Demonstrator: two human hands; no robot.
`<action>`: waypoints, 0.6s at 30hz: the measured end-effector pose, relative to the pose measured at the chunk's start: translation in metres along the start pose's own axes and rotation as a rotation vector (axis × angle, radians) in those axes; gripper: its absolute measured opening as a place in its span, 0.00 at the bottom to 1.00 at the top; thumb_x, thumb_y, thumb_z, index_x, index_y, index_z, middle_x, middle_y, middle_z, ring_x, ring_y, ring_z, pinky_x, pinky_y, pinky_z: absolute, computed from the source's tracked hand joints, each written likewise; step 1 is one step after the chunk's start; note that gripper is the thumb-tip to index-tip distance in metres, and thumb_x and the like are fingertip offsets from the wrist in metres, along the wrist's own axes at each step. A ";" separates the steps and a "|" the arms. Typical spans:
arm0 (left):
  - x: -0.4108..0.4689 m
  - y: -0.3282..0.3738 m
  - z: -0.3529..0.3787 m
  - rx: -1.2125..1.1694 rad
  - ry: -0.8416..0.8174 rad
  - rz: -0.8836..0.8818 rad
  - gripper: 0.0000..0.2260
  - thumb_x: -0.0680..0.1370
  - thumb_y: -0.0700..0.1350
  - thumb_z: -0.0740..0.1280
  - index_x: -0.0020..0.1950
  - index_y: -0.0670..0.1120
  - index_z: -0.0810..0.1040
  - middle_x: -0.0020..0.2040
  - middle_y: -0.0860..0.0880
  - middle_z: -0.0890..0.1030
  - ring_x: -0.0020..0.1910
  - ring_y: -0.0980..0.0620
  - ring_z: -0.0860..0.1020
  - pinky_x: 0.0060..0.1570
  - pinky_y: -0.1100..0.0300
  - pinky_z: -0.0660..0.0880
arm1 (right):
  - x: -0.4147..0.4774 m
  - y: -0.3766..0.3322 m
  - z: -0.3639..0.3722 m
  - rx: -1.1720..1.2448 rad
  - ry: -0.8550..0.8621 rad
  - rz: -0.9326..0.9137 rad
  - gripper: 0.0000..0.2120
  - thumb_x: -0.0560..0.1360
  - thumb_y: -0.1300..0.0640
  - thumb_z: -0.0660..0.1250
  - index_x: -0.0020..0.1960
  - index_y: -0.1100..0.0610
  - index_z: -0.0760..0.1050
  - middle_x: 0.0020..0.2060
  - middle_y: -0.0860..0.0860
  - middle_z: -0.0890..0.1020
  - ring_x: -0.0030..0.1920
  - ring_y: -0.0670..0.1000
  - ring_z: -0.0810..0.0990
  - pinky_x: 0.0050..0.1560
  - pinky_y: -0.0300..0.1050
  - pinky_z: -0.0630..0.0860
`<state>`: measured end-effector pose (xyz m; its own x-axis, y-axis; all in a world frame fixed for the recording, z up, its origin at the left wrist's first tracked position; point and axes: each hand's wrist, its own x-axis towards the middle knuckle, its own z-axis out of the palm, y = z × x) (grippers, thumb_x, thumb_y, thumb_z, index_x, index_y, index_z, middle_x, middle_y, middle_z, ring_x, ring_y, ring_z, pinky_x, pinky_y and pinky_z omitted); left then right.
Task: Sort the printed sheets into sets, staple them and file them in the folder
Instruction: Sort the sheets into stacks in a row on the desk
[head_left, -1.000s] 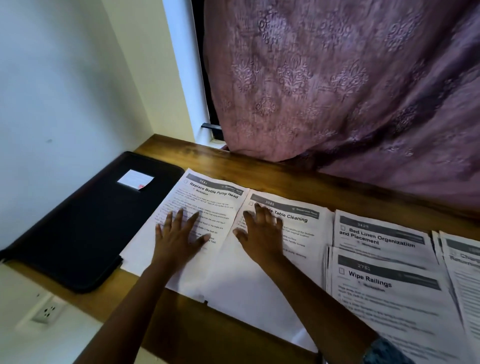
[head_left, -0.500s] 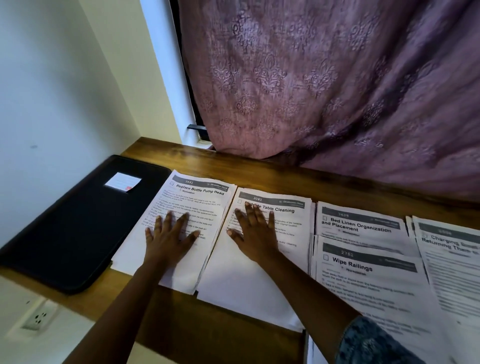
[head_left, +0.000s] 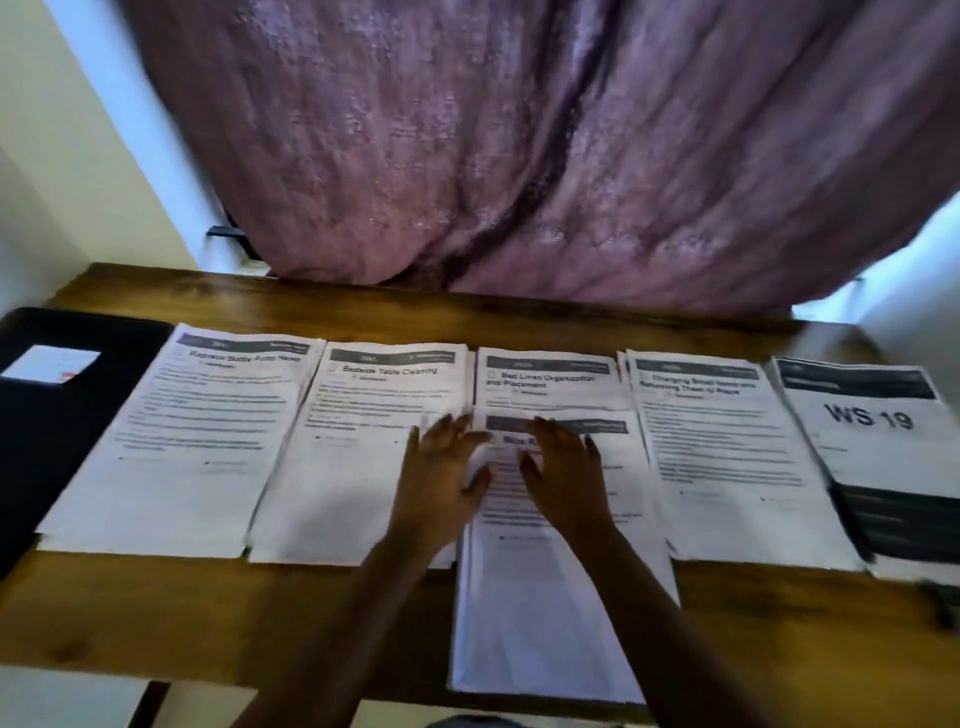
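Several piles of printed sheets lie in a row on the wooden table (head_left: 156, 613). From the left: "Replace Bottle Pump Head" (head_left: 197, 441), "Bedside Table Cleaning" (head_left: 353, 457), "Bed Linen Organization and Placement" (head_left: 550, 379), "Charging Small Items" (head_left: 727, 457) and "WS 19" (head_left: 883, 431). A "Wipe Railings" pile (head_left: 550, 597) lies in front of the Bed Linen pile and overhangs the near edge. My left hand (head_left: 441, 467) lies flat across the seam between the Bedside pile and the Wipe Railings pile. My right hand (head_left: 566, 467) lies flat on the Wipe Railings pile. The black folder (head_left: 57, 431) is at the far left.
A mauve curtain (head_left: 519, 156) hangs down to the table's back edge. White walls (head_left: 62, 156) close the left side. A white label (head_left: 52, 364) sits on the folder. A dark object (head_left: 940, 597) shows at the right edge, too blurred to identify.
Both hands have left the two left piles and moved right onto the Wipe Railings pile. The view has swung right, bringing the WS 19 pile into sight.
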<state>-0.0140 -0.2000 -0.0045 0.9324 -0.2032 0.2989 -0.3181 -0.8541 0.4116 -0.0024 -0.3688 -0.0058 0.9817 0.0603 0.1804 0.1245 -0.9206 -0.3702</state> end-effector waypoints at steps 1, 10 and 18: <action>-0.003 0.015 0.013 -0.007 -0.026 0.018 0.17 0.74 0.50 0.68 0.63 0.50 0.77 0.68 0.47 0.75 0.69 0.44 0.70 0.70 0.43 0.53 | -0.007 0.019 -0.005 -0.012 0.010 0.040 0.20 0.74 0.55 0.67 0.65 0.55 0.73 0.61 0.55 0.78 0.64 0.57 0.74 0.66 0.61 0.67; -0.019 0.035 0.062 0.015 -0.118 0.019 0.21 0.75 0.55 0.56 0.63 0.49 0.77 0.67 0.47 0.75 0.69 0.44 0.71 0.69 0.44 0.61 | -0.032 0.088 -0.014 -0.045 -0.077 0.151 0.24 0.78 0.46 0.60 0.72 0.53 0.65 0.74 0.52 0.63 0.74 0.51 0.59 0.74 0.55 0.53; -0.021 0.034 0.065 0.009 -0.104 0.036 0.21 0.77 0.56 0.55 0.65 0.50 0.75 0.69 0.48 0.73 0.71 0.47 0.67 0.71 0.47 0.58 | -0.035 0.085 -0.019 -0.011 -0.085 0.124 0.26 0.78 0.47 0.61 0.73 0.54 0.62 0.72 0.54 0.67 0.73 0.53 0.63 0.74 0.54 0.53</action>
<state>-0.0331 -0.2557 -0.0530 0.9334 -0.2816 0.2225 -0.3504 -0.8494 0.3947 -0.0294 -0.4568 -0.0260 0.9982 -0.0223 0.0560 0.0003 -0.9271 -0.3748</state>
